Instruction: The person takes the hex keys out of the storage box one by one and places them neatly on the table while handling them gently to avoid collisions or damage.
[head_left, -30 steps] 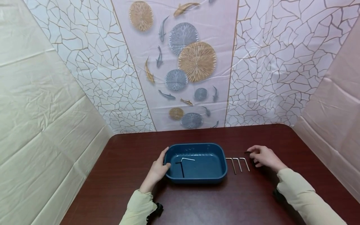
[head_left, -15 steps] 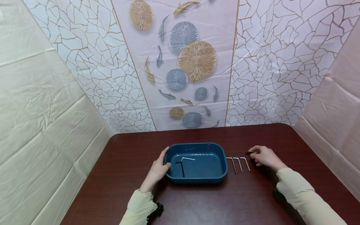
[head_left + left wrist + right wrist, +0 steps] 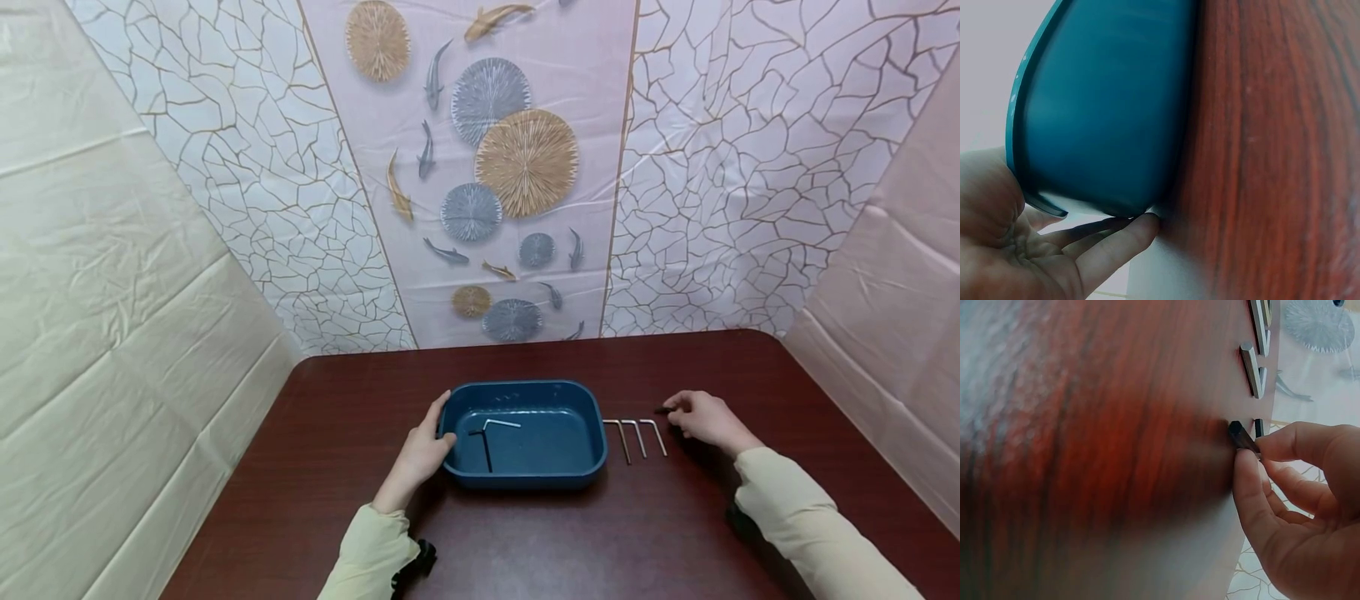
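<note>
A blue plastic box stands on the table. My left hand grips its left end, thumb over the rim and fingers along the outside wall, as the left wrist view also shows at the box wall. Inside lie a silver hex key and a black hex key. To the right, my right hand pinches another black hex key between thumb and fingers, down at the tabletop. Part of that key is hidden by the fingers.
Right of the box, a bronze-toned hex key and two silver ones, a middle hex key and a right hex key, lie in a row. The dark red table meets a patterned cloth backdrop behind.
My right hand has shifted very slightly and its fingers have drawn in around the black hex key. The left hand and the box stay put.
</note>
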A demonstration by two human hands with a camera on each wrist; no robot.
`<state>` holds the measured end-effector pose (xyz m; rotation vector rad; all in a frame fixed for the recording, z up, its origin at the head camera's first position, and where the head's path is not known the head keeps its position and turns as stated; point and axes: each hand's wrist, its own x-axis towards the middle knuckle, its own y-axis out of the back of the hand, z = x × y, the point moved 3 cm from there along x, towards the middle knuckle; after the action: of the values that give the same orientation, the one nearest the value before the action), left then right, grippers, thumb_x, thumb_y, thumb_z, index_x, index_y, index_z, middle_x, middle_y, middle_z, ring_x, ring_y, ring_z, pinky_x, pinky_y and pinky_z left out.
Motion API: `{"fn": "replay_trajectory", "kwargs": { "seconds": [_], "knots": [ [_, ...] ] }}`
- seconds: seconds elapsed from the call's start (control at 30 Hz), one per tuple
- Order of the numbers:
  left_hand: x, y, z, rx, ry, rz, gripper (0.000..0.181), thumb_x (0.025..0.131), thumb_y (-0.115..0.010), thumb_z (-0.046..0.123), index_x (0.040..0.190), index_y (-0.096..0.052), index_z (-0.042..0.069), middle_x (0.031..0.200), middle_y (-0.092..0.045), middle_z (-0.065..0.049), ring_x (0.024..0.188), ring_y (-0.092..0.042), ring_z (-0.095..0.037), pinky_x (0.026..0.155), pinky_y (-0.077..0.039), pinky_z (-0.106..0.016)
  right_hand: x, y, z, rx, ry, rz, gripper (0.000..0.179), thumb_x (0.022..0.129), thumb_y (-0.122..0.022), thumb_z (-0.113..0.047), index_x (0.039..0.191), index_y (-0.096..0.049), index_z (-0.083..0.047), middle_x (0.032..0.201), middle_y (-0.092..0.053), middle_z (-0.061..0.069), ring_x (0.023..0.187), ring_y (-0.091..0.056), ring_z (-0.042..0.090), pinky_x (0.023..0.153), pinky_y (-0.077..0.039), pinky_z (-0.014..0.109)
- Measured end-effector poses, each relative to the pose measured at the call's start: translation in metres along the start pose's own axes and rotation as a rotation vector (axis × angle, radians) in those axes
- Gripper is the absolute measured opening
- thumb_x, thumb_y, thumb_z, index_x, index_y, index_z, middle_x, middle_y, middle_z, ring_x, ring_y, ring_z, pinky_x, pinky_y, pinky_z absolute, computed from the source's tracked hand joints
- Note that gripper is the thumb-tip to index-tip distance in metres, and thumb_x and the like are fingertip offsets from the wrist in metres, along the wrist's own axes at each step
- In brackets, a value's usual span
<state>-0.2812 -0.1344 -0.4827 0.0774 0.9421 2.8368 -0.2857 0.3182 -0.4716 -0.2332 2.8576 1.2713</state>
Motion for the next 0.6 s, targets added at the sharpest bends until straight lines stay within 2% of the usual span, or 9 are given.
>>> {"fn": "replay_trajectory", "kwargs": {
  "seconds": [0.17,0.43,0.6],
  "knots": [
    [0.0006,0.0003,0.0013,0.016,-0.009,0.009,0.072,0.092,-0.055,0.008,0.159,-0.030,0.016,0.059,-0.040,0.000,0.047,-0.037,-0.015,0.052,-0.038,-0.031,0.0009,-0.0005,0.0011,-0.021,-0.005,0.009,0.028,0.098,-0.055,-0.005,0.118,-0.060,0.014,0.089,-0.063,0.014,0.068,-0.059,0.020,0.061,-0.049,0.037],
    [-0.0001,-0.0001,0.0006,0.009,0.006,0.004,0.072,0.094,-0.055,0.008,0.160,-0.029,0.021,0.057,-0.040,0.000,0.046,-0.038,-0.015,0.053,-0.037,-0.031,0.0017,-0.0023,0.0010,-0.035,-0.006,0.023,0.028,0.097,-0.056,-0.005,0.117,-0.061,0.014,0.088,-0.062,0.013,0.067,-0.059,0.019,0.060,-0.049,0.036],
    [-0.0005,0.0001,0.0001,0.009,0.001,-0.002,0.072,0.094,-0.054,0.007,0.160,-0.028,0.018,0.057,-0.039,0.000,0.046,-0.037,-0.015,0.053,-0.037,-0.031,0.0025,-0.0038,0.0030,-0.036,-0.019,0.023,0.027,0.097,-0.056,-0.005,0.117,-0.060,0.014,0.089,-0.062,0.015,0.068,-0.060,0.020,0.061,-0.050,0.037]
  ]
}}
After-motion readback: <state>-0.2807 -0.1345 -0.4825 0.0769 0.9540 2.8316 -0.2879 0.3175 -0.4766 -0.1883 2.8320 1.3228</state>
